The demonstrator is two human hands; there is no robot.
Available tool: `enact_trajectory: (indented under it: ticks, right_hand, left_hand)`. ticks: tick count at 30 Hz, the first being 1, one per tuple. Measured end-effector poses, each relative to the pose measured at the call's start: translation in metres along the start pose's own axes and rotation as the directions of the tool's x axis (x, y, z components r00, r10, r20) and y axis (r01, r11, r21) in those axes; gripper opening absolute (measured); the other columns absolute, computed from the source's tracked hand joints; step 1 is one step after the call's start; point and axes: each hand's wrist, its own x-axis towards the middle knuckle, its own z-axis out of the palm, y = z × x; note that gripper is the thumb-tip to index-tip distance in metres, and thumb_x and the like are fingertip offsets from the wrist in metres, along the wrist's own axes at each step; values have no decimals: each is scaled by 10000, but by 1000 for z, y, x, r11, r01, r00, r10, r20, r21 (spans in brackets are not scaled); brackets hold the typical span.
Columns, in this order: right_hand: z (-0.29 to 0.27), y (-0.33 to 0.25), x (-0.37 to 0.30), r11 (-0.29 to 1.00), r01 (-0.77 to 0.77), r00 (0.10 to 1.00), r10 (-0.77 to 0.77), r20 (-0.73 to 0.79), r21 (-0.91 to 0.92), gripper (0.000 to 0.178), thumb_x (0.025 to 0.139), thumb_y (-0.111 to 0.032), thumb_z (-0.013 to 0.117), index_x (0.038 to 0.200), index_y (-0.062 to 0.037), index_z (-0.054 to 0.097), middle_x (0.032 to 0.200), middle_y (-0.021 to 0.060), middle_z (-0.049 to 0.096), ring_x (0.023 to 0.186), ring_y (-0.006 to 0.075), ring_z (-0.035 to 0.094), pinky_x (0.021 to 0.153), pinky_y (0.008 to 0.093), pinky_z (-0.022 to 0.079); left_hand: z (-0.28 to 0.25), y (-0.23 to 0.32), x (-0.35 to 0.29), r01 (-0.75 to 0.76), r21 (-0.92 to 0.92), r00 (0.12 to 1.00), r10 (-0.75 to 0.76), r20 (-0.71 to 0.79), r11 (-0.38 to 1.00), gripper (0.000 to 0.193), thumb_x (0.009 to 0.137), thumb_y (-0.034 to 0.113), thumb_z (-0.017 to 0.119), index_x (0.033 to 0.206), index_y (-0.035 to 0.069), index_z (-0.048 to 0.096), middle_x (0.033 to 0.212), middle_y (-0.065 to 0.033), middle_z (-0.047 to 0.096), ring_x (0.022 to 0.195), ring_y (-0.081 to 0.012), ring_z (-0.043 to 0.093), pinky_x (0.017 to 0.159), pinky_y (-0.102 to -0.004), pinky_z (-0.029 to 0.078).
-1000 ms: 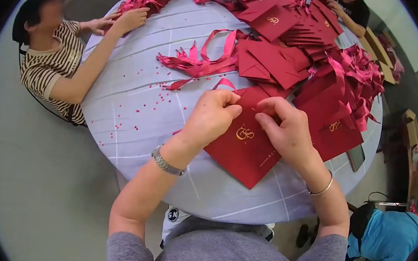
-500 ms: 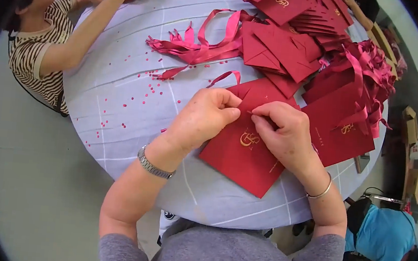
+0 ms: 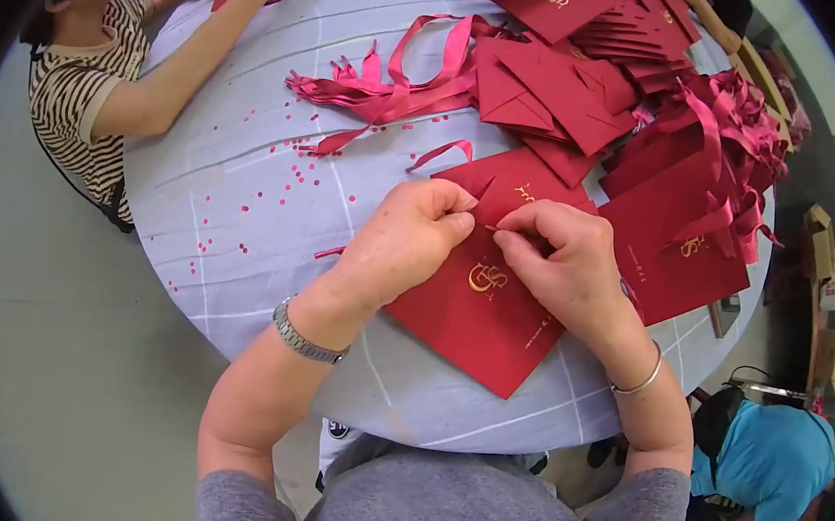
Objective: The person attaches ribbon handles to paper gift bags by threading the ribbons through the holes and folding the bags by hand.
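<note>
A flat red paper bag (image 3: 480, 337) with gold print lies tilted on the table in front of me. Over its upper half, my left hand (image 3: 416, 225) is closed in a pinch at the bag's left side; what sits between thumb and finger is hidden. A pink-red ribbon (image 3: 443, 152) curves out above that hand, and a ribbon end (image 3: 329, 252) pokes out beside the wrist. My right hand (image 3: 553, 259) pinches a thin red ribbon tip (image 3: 491, 228) just above the bag's face. Both sets of fingertips are close together but apart.
Loose ribbons (image 3: 393, 97) lie beyond my hands. Stacked red bags (image 3: 554, 93) and a ribboned pile (image 3: 718, 169) fill the far right. Small red paper dots (image 3: 290, 173) dot the pale tablecloth (image 3: 264, 286). A person in stripes (image 3: 94, 69) handles red bags; another wears blue (image 3: 770, 460).
The bag under my hands has shifted slightly left and nearer, and my right hand slightly left. Both pinches stay closed. At the far left, the co-worker's hands have moved over a red bag.
</note>
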Motion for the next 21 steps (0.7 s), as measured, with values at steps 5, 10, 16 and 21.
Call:
enact_trajectory:
  ticks: [5, 10, 16, 21]
  right_hand:
    - [-2, -1, 4, 981, -170, 985, 167, 34, 91, 89, 759, -65, 675, 801, 12, 657, 691, 67, 654, 630, 95, 605, 576, 249, 475]
    - [-4, -7, 8, 993, -119, 993, 119, 16, 6, 117, 755, -93, 646, 793, 18, 654, 692, 119, 650, 636, 155, 634, 583, 284, 487]
    - [-12, -42, 9, 880, 97, 986, -21, 165, -465, 78, 750, -93, 603, 760, -17, 607, 705, 194, 608, 660, 361, 617, 593, 434, 493]
    - [-21, -67, 21, 983, -103, 984, 123, 126, -152, 161, 727, 5, 639, 872, -18, 573, 699, 178, 612, 658, 350, 626, 579, 405, 491]
  left_hand:
    - [1, 1, -1, -85, 68, 996, 85, 1, 994, 175, 853, 95, 562, 954, -37, 617, 778, -63, 637, 719, -107, 558, 656, -280, 451]
    - [6, 9, -12, -359, 338, 915, 400, -57, 870, 156, 821, 67, 579, 937, -22, 632, 820, -150, 659, 757, -187, 633, 659, -312, 488]
    - [24, 1, -18, -551, 425, 785, 619, -27, 718, 118, 738, 17, 545, 833, -16, 608, 777, -228, 602, 771, -407, 578, 682, -466, 457]
    - [8, 16, -25, -474, 276, 866, 500, -28, 836, 187, 770, 30, 537, 917, -34, 632, 859, -229, 632, 828, -373, 620, 719, -422, 485]
